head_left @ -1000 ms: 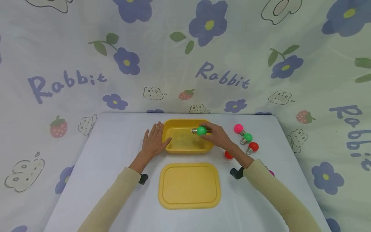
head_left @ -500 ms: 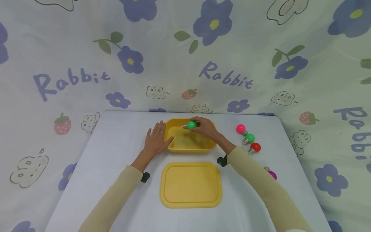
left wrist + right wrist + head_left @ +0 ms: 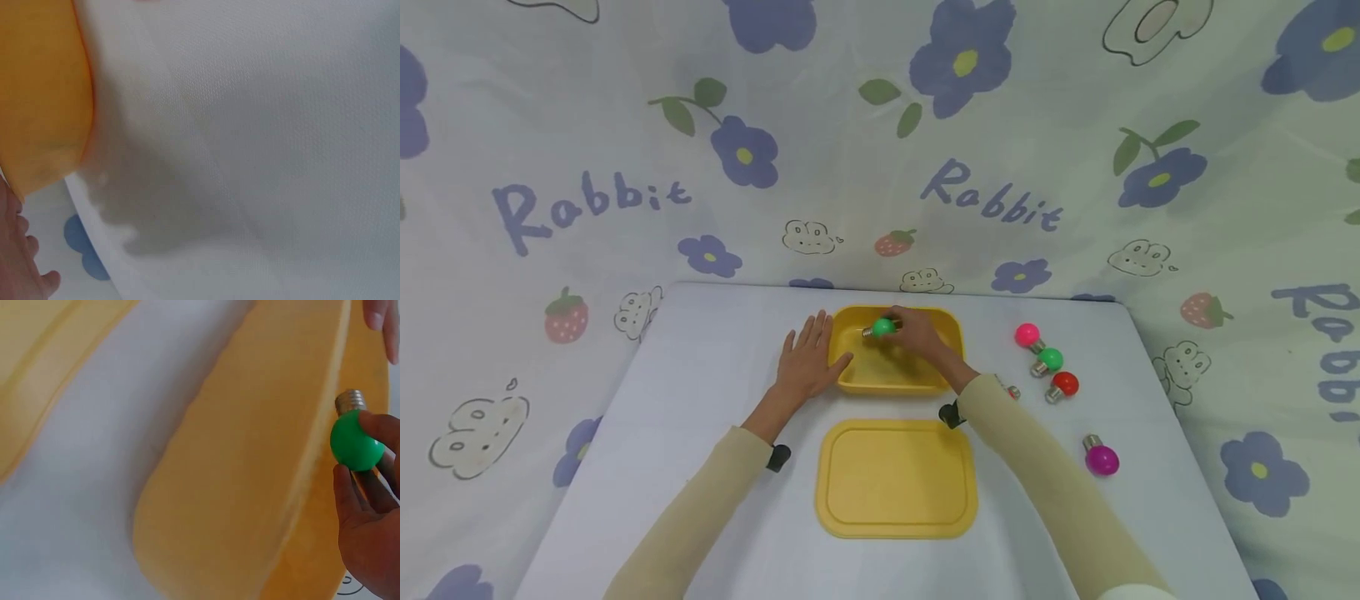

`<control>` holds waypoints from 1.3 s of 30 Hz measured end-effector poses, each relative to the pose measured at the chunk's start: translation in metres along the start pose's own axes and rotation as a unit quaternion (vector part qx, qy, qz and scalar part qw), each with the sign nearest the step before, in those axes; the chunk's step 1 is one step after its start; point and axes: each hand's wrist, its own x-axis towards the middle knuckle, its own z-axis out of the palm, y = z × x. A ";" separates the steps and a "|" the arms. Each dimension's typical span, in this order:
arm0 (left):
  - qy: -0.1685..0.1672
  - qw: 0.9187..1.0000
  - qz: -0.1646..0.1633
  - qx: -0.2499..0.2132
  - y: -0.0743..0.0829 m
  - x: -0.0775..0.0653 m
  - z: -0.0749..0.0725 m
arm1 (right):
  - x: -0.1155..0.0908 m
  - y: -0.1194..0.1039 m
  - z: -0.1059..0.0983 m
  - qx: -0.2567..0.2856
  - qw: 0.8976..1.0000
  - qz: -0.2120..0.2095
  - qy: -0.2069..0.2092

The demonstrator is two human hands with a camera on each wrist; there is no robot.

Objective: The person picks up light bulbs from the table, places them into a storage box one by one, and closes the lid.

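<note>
1. Nearest, the lid [image 3: 897, 479] lies flat in front of the box.
2. The violet bulb [image 3: 1102, 460], right of the lid, now shows whole; the right sleeve [image 3: 1032, 467] has swung left, off it.
3. The left hand [image 3: 805, 367] has stayed at the box's left end, fingers straight, thumb over the rim.
4. The right hand [image 3: 919, 333] has moved left across the box, pinching the green bulb [image 3: 884, 327] with its cap pointing left. I judge this step to be under way: the bulb is well within the box's outline but not let go. Whether it touches the floor I cannot tell.
5. Inside the box [image 3: 891, 389] only that bulb and the gripping fingers show; the hand hides part of the floor.
6. Outside, to the right, the red bulb [image 3: 1065, 384], other green bulb [image 3: 1051, 360] and pink bulb [image 3: 1027, 336] run away from the viewer.
</note>
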 end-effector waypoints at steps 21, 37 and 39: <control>-0.003 1.000 0.000 0.007 0.001 -0.001 -0.001 | -0.001 -0.003 0.015 -0.004 1.000 0.006 0.001; 0.003 1.000 0.002 0.004 0.002 -0.002 -0.003 | 0.003 0.004 0.012 -0.012 1.000 0.026 -0.003; 0.002 1.000 0.001 0.002 0.002 -0.002 -0.002 | 0.002 0.005 0.009 -0.011 1.000 0.023 -0.005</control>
